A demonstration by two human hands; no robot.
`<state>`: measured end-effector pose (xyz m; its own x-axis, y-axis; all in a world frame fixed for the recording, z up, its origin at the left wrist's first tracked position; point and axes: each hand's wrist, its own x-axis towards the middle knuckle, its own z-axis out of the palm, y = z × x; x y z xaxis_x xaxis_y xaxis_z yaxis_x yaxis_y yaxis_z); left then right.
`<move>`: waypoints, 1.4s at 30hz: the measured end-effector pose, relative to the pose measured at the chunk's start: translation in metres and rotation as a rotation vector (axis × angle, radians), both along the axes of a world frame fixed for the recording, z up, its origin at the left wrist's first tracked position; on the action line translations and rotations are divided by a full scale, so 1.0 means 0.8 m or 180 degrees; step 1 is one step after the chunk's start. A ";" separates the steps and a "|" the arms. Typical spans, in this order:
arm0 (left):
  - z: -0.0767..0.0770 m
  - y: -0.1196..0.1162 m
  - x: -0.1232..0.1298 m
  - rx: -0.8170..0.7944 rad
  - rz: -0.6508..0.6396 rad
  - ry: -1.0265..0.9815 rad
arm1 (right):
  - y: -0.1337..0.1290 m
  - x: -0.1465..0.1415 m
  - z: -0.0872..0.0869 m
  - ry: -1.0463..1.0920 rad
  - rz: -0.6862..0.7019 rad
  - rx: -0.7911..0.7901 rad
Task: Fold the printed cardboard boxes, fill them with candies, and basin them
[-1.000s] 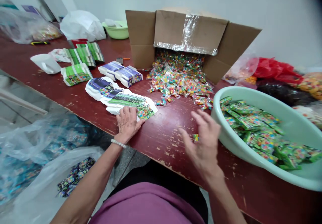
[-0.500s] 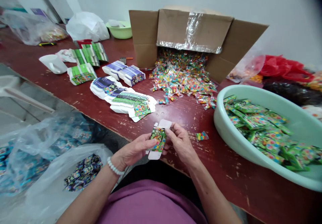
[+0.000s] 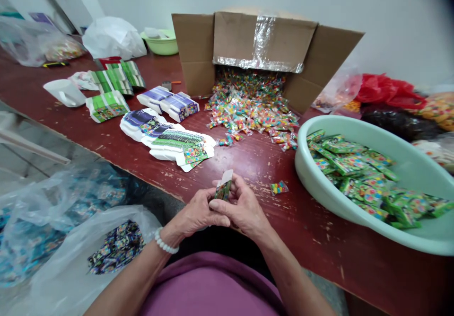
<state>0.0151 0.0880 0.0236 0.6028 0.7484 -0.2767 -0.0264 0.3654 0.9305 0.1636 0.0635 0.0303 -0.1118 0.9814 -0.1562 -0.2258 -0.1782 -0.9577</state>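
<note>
Between my two hands is a small green printed candy box (image 3: 222, 190), with a white end flap standing up at its top. My left hand (image 3: 200, 212) grips it from the left, thumb stretched across its lower end. My right hand (image 3: 244, 207) is closed round its right side, fingers behind it and thumb in front. The hands cover the box's lower part. A small clear packet of coloured candies (image 3: 279, 188) lies on the table right of my hands. Beyond them is a fanned row of flat green cartons (image 3: 184, 141).
A pale green basin (image 3: 301, 164) on the right holds filled green boxes. Candy packets (image 3: 248, 112) spill from a cardboard box (image 3: 262, 41). Purple carton stacks (image 3: 168, 102), green stacks (image 3: 108, 105) and a white mug (image 3: 65, 92) stand left. Plastic bags (image 3: 71, 240) sit below the table's edge.
The box has been tilted up, its printed front now largely covered by my hands. Both thumbs have come together at its lower end. The whole view has shifted slightly.
</note>
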 end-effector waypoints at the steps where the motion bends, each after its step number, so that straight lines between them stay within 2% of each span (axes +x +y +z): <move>1: 0.001 -0.001 0.001 0.0005 0.0051 0.0018 | 0.000 -0.001 -0.002 -0.0065 -0.0035 0.0071; 5: 0.008 -0.003 0.007 0.0072 0.0119 0.0033 | -0.003 -0.001 -0.002 -0.0474 -0.0152 0.0423; 8: 0.013 -0.004 0.006 -0.0165 0.0024 -0.0157 | -0.007 0.009 0.009 -0.1507 -0.0854 0.1079; 10: 0.015 -0.003 0.003 -0.0252 -0.0114 -0.0223 | -0.009 0.019 0.019 -0.2283 -0.1086 0.1689; 12: 0.015 -0.003 0.000 -0.0166 -0.0313 -0.0099 | -0.009 0.028 0.027 -0.2711 -0.0749 0.2126; 14: 0.015 -0.002 -0.002 -0.0076 -0.0518 0.0092 | -0.009 0.034 0.031 -0.2858 -0.0287 0.2233; 17: 0.016 -0.002 -0.001 -0.0051 -0.0606 0.0197 | -0.010 0.038 0.031 -0.2923 0.0013 0.2123; 23: 0.018 0.000 0.002 -0.0041 -0.0793 0.0279 | -0.015 0.042 0.024 -0.2549 0.0044 0.1919; 26: 0.015 0.001 0.000 -0.0040 -0.0866 0.0287 | -0.013 0.050 0.024 -0.2223 0.0366 0.1677; 30: 0.012 -0.002 0.001 -0.0288 -0.0968 0.0224 | -0.008 0.064 0.026 -0.1994 0.0924 0.1184; 33: 0.014 -0.006 0.004 -0.0504 -0.0957 0.0248 | -0.006 0.070 0.023 -0.1307 0.1237 0.0720; 35: 0.015 -0.009 0.008 -0.0528 -0.0733 0.0301 | -0.007 0.067 0.016 -0.0965 0.1002 0.0618; 39: 0.012 -0.011 0.014 -0.0433 0.0004 0.0222 | -0.011 0.050 -0.002 -0.1395 -0.0459 0.0727; 40: 0.009 -0.012 0.015 -0.0445 0.0129 0.0172 | -0.012 0.045 -0.006 -0.1419 -0.0567 0.0654; 42: 0.003 -0.014 0.018 -0.0435 0.0256 0.0118 | -0.012 0.040 -0.012 -0.1187 -0.0388 0.0389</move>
<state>0.0293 0.0768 0.0264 0.5300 0.7476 -0.4003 -0.0273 0.4868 0.8731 0.1952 0.0540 0.0203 0.0486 0.9978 -0.0456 0.1283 -0.0515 -0.9904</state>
